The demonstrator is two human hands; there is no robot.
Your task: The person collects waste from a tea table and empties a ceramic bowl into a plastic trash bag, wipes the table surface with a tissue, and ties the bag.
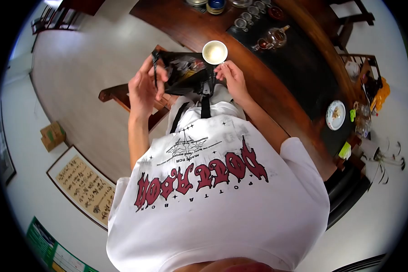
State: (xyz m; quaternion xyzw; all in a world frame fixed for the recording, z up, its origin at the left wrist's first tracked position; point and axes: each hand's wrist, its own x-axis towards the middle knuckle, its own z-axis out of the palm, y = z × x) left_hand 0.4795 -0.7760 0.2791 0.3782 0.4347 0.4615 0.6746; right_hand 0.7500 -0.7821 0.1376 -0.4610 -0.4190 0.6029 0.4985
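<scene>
A black plastic bag point(182, 84) hangs spread in front of my lap, with crumpled wrappers and other litter inside. My left hand point(146, 84) is closed on its left edge, fingers bent around the dark plastic. At the bag's right edge, my right hand point(231, 78) has its fingers curled and pinched on the rim. Just above those fingertips is a white cup point(215, 52), seen from above, pale inside, at the wooden table's point(186, 22) near edge. Whether the right fingers also touch the cup is hard to make out.
On the table's dark inlay point(299, 77) stand a glass teapot point(276, 37), several small glass cups point(244, 20) and a patterned plate point(336, 115) with scraps. A wooden chair point(118, 95) is beside my legs. A cardboard box point(53, 136) and framed calligraphy point(84, 186) are at the left.
</scene>
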